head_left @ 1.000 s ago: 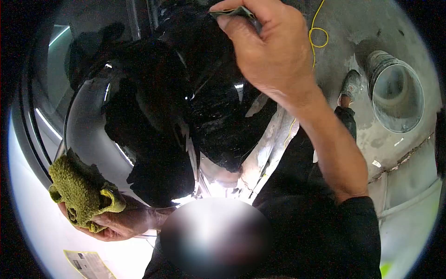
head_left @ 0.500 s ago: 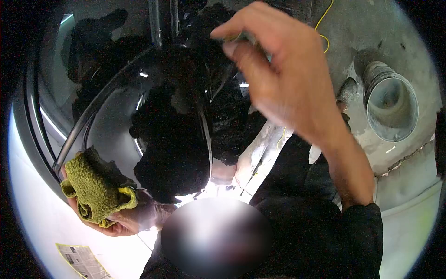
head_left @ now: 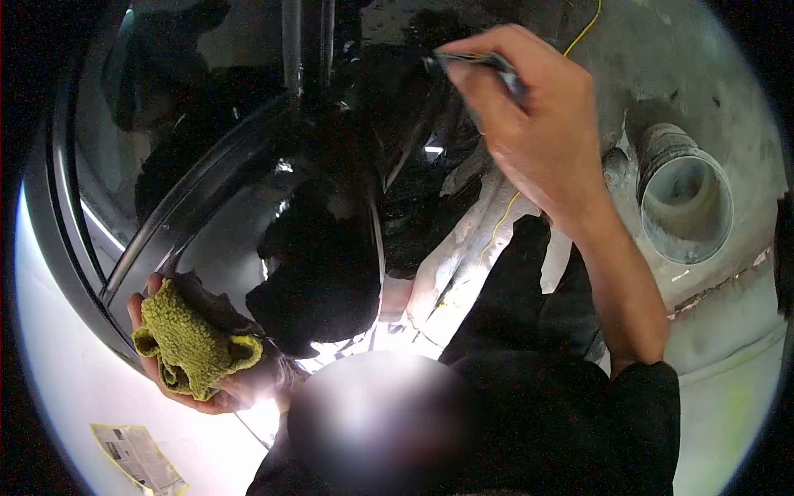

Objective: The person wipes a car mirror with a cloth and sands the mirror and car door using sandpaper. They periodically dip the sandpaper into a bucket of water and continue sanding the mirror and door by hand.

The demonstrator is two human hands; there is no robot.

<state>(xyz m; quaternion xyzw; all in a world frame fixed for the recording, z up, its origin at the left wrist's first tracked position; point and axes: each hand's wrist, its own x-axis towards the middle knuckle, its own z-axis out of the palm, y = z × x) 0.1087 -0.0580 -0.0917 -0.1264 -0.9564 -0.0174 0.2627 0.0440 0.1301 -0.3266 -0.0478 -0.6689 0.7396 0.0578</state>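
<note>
Clasped in my left hand [head_left: 236,390] is one fuzzy olive-green cloth [head_left: 188,339]. My right hand [head_left: 542,124] pinches one thin dark sheet [head_left: 484,58] near glossy black bodywork [head_left: 217,260], one round grey bucket [head_left: 668,154] well apart.

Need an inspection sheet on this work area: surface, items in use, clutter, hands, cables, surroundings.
Surface: glossy black panel, curved, with reflections and bright highlights.
Items in use: yellow-green cloth, bunched up; thin dark sheet, contact with the panel cannot be told.
Clutter: bucket on the floor; printed paper with yellow edging, lower left.
Hands: left hand holds the cloth; right hand pinches the sheet, slightly blurred.
Cables: thin yellow line beyond the right hand; cord or something else, cannot tell.
Surroundings: grey, stained floor with a rough crack; strong glare at bottom centre.
</note>
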